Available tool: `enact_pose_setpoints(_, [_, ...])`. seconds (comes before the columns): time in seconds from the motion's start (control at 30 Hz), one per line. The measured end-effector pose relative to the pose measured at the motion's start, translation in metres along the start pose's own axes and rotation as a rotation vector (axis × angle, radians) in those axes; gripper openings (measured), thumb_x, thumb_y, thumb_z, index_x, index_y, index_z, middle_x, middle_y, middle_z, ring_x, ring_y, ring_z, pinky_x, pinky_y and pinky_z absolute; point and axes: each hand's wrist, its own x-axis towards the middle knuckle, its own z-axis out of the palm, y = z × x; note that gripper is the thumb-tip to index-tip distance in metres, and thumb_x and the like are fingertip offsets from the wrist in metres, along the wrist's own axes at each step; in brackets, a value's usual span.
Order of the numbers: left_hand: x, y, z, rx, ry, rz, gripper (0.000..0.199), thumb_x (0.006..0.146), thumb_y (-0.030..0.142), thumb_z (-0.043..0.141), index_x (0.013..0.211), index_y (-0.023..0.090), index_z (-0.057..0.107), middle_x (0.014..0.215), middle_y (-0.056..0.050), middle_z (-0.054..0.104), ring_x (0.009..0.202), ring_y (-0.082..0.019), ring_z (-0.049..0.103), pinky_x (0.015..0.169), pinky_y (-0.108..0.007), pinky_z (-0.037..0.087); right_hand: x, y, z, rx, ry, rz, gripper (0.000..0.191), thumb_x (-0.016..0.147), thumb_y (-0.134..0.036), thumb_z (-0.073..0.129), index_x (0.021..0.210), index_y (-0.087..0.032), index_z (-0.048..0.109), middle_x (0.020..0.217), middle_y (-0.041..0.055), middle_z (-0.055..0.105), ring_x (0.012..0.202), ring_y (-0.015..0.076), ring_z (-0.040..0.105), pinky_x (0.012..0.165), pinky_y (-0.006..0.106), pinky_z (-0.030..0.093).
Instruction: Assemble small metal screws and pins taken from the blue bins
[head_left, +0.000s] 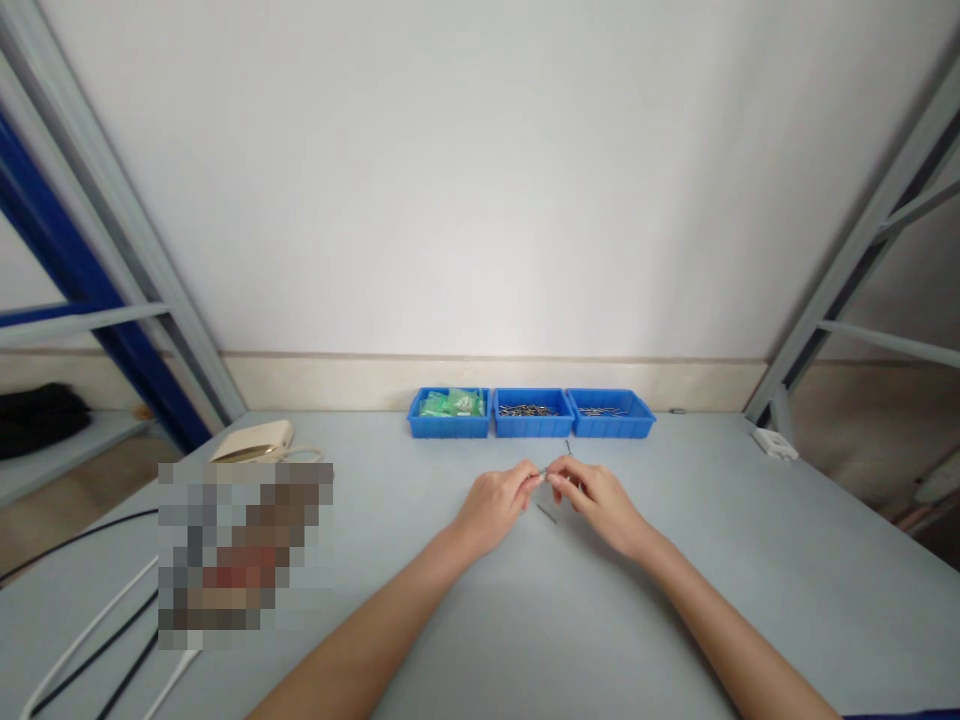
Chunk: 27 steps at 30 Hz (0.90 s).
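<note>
My left hand (491,508) and my right hand (600,500) meet over the grey table, in front of the blue bins. Both are closed in a pinch, fingertips nearly touching. Between them shows a sliver of a small greyish piece (545,472), too small and too covered to name. A thin dark metal pin (547,514) lies on the table just below the fingertips. Another short dark pin (568,447) shows just beyond my right hand's knuckles.
Three blue bins stand along the wall: one with green packets (453,403), one with many small metal parts (529,410), one with thin metal pins (600,411). At left are a cream box (255,440), a blurred-out patch and cables. A white block (775,444) sits far right.
</note>
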Motion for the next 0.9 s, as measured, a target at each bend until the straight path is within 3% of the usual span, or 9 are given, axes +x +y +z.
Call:
enact_pose_setpoints(0.1, [0.0001, -0.0006, 0.0009, -0.001, 0.002, -0.009, 0.028, 0.095, 0.028, 0.031, 0.081, 0.02, 0.053, 0.058, 0.005, 0.057, 0.054, -0.011, 0.056, 0.06, -0.02, 0.039, -0.0001, 0.0007, -0.0003, -0.004, 0.01, -0.005, 0.024, 0.089, -0.04, 0.049, 0.1, -0.022, 0.059, 0.082, -0.001, 0.065, 0.066, 0.0119, 0.055, 0.063, 0.023, 0.037])
enact_pose_setpoints(0.23, [-0.0001, -0.0005, 0.0015, 0.012, -0.002, -0.005, 0.031, 0.095, 0.029, 0.03, 0.077, 0.02, 0.053, 0.059, 0.004, 0.059, 0.055, -0.011, 0.057, 0.06, -0.02, 0.04, 0.0004, 0.001, -0.0009, -0.001, -0.002, -0.024, 0.026, 0.091, -0.041, 0.045, 0.09, -0.021, 0.062, 0.081, 0.0006, 0.065, 0.07, 0.0134, 0.056, 0.068, 0.025, 0.038])
enact_pose_setpoints(0.47, [-0.0001, 0.0006, -0.0012, 0.107, 0.043, 0.032, 0.026, 0.095, 0.031, 0.035, 0.089, 0.02, 0.057, 0.059, 0.003, 0.06, 0.058, -0.013, 0.059, 0.059, -0.021, 0.038, 0.0011, 0.0015, 0.0007, 0.057, -0.013, -0.014, 0.043, 0.094, -0.046, 0.035, 0.068, -0.018, 0.058, 0.066, 0.0004, 0.06, 0.063, 0.0121, 0.053, 0.064, 0.025, 0.036])
enact_pose_setpoints(0.57, [-0.0003, 0.0014, -0.002, 0.096, 0.022, 0.054, 0.03, 0.095, 0.03, 0.032, 0.081, 0.019, 0.057, 0.057, 0.003, 0.058, 0.056, -0.011, 0.057, 0.058, -0.02, 0.038, 0.0012, 0.0024, 0.0011, 0.107, -0.026, -0.008, 0.042, 0.094, -0.045, 0.033, 0.073, -0.018, 0.057, 0.066, -0.0002, 0.06, 0.061, 0.0112, 0.052, 0.064, 0.024, 0.038])
enact_pose_setpoints(0.7, [-0.0012, 0.002, -0.0025, 0.072, 0.035, 0.048, 0.034, 0.096, 0.031, 0.03, 0.075, 0.019, 0.054, 0.057, 0.002, 0.058, 0.055, -0.011, 0.056, 0.059, -0.021, 0.038, 0.0018, 0.0026, 0.0009, 0.153, -0.014, -0.005, 0.028, 0.088, -0.045, 0.047, 0.09, -0.019, 0.057, 0.073, -0.0013, 0.062, 0.063, 0.011, 0.053, 0.06, 0.023, 0.038])
enact_pose_setpoints(0.9, [-0.0016, 0.0003, -0.0002, 0.07, 0.03, 0.068, 0.038, 0.096, 0.032, 0.027, 0.07, 0.019, 0.051, 0.055, 0.002, 0.057, 0.054, -0.011, 0.056, 0.058, -0.022, 0.038, 0.0022, 0.0012, 0.0006, 0.13, 0.017, -0.036, 0.031, 0.091, -0.042, 0.042, 0.079, -0.019, 0.058, 0.074, -0.0006, 0.062, 0.065, 0.011, 0.053, 0.063, 0.024, 0.039])
